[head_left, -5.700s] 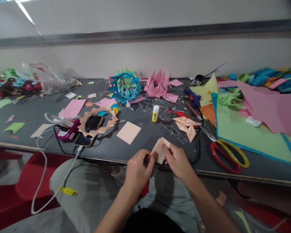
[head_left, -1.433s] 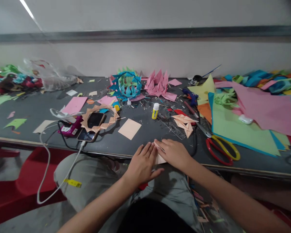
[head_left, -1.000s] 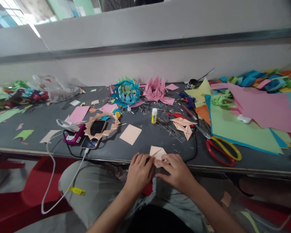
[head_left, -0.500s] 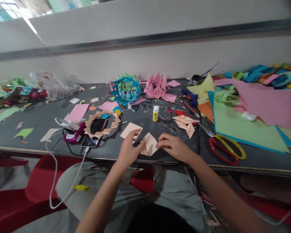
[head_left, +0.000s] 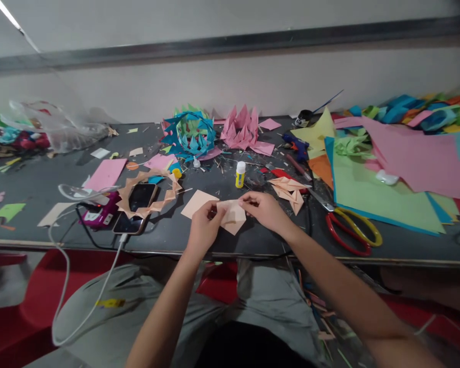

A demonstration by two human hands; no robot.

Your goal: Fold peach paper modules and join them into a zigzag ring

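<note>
Both my hands hold a folded peach paper piece (head_left: 232,217) just above the dark table (head_left: 42,191). My left hand (head_left: 203,230) pinches its left edge. My right hand (head_left: 262,209) pinches its upper right corner. Beside my left hand a flat peach paper square (head_left: 197,202) lies on the table. A pile of folded peach pieces (head_left: 289,191) sits to the right of my right hand. A peach paper ring (head_left: 149,191) rests on a phone (head_left: 136,204) further left.
A yellow glue stick (head_left: 239,175) stands behind my hands. Red and yellow scissors (head_left: 352,232) lie at the right, by large green and pink sheets (head_left: 387,189). Blue (head_left: 189,134) and pink (head_left: 243,130) paper models stand at the back. A white cable (head_left: 61,266) hangs off the front edge.
My hands pressed the peach piece flat at the table's edge, then lifted it and carried it forward over the table. Both hands now pinch it in the air.
</note>
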